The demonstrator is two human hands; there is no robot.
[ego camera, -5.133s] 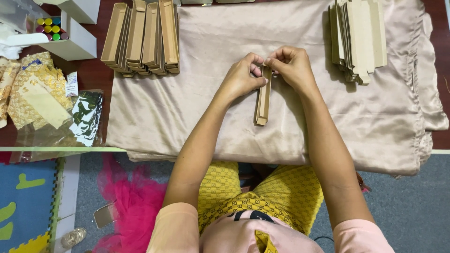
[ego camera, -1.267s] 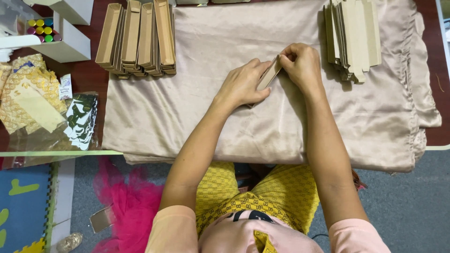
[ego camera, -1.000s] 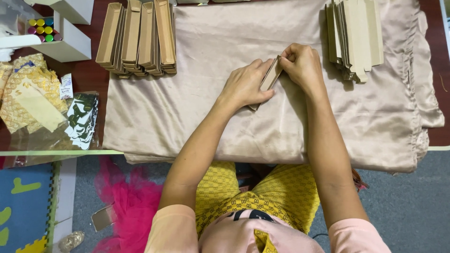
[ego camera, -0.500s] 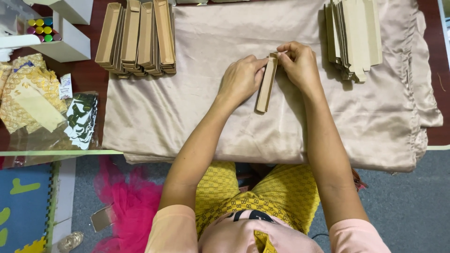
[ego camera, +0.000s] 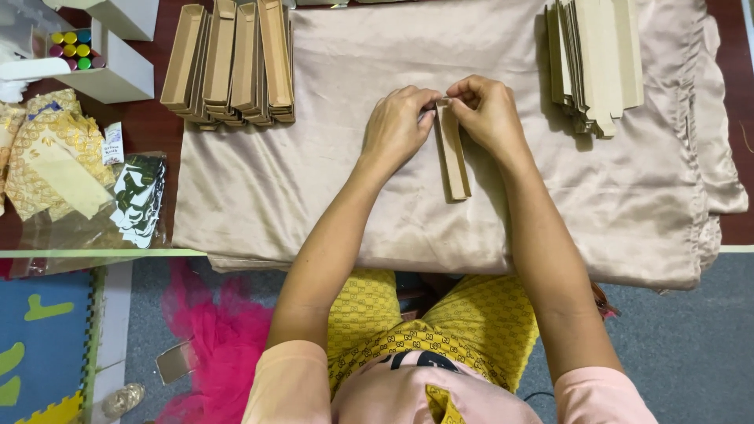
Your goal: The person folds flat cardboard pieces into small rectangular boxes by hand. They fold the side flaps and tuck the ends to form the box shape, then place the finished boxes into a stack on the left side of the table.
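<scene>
- Long narrow tan cardboard box (ego camera: 453, 152): lies on beige satin cloth (ego camera: 314, 180), centre, far end pinched.
- Left hand (ego camera: 397, 126): fingertips grip box's far end.
- Right hand (ego camera: 488, 110): same end, pinching flap.
- Assembled tan boxes (ego camera: 232, 63): far left.
- Flat tan blanks (ego camera: 594, 59): far right.

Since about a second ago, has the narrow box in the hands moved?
Yes. The narrow box swung from tilted to nearly parallel with the folded box stack.
</scene>
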